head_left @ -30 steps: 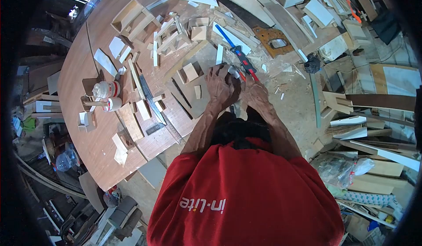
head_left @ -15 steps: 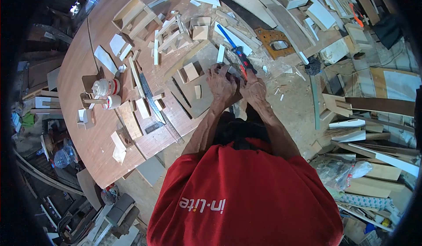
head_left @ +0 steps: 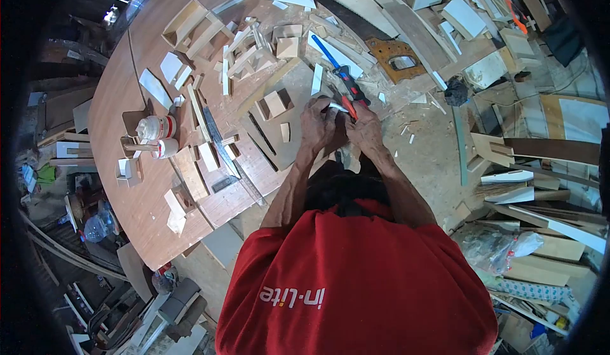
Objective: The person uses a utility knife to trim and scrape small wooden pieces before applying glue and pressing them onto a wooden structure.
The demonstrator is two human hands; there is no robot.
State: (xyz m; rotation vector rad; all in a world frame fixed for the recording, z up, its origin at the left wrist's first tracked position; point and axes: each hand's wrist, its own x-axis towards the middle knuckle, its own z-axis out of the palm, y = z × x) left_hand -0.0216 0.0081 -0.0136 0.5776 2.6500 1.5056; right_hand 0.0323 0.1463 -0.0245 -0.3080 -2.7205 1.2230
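My left hand [head_left: 316, 125] is closed, its fingers curled at a small pale piece [head_left: 337, 107] at the table's edge. Close beside it, my right hand [head_left: 365, 129] is wrapped round a red-bodied hand tool [head_left: 349, 107], whose tip points toward the left hand's fingers. Its working end is too small to make out. Just beyond the hands lies a long tool with a blue shaft and a black-and-red handle [head_left: 353, 88]. A small open wooden box [head_left: 274, 105] sits left of my left hand, on a board [head_left: 298, 79].
A handsaw [head_left: 397, 60] with a wooden handle lies at the back right among offcuts. Glue containers [head_left: 157, 127], a metal square [head_left: 225, 158] and wooden box parts [head_left: 197, 28] occupy the table's left. Stacked boards [head_left: 540, 228] stand along the right side.
The red tool now shows more clearly between my hands, with the pale piece beside it. My left hand's fingers have drawn in slightly, and my right hand has turned a little.
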